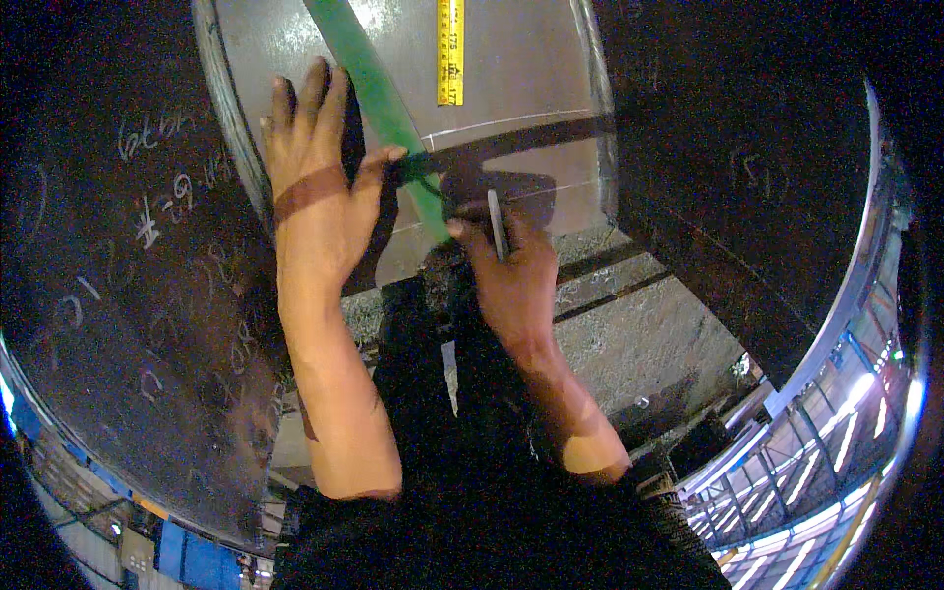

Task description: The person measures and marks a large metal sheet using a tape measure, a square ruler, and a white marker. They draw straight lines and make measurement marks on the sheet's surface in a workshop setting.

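Note:
My left hand lies flat with its fingers spread on a grey metal plate, its thumb reaching to the edge of a long green strip. The strip runs slantwise down the plate, and its lower end is by my right hand. Those fingers are closed around a slim pale grey stick, pen-like, that sticks up past the knuckles; its working tip is hidden. My right thumb is at the strip's edge. A thin pale line crosses the plate to the right of the strip.
A yellow tape measure blade lies on the plate at the far side. Dark curved metal walls rise left and right, the left with chalk writing. Weld seams edge the plate. A rough grey slab lies nearer me.

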{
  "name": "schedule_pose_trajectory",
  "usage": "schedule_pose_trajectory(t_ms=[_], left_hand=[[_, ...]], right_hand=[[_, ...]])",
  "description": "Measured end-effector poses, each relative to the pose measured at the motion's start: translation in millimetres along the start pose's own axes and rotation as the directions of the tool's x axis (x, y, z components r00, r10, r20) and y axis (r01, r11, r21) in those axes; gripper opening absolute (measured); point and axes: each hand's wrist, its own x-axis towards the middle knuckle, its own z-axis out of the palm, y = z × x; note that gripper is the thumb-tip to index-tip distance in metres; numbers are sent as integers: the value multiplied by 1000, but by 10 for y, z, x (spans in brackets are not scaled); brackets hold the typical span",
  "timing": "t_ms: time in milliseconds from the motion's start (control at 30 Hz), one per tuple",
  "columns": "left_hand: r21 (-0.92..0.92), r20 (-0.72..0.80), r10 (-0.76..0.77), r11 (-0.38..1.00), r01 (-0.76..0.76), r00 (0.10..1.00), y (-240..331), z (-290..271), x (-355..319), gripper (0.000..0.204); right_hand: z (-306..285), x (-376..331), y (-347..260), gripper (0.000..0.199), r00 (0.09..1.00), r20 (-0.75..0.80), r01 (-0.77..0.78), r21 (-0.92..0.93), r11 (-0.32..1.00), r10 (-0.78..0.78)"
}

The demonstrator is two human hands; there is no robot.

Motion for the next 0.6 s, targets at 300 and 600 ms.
schedule_pose_trajectory(t_ms=[300, 600], left_hand=[[10, 73, -9, 1000, 8, 997, 92, 36, -7, 78], [-15, 80, -36, 999, 38, 996, -3, 73, -17, 78]], right_hand=[[-528, 12, -673, 44, 997, 40, 50, 238, 970, -61], [-838, 729, -2019, 37, 956, 103, 58, 851, 522, -274]])
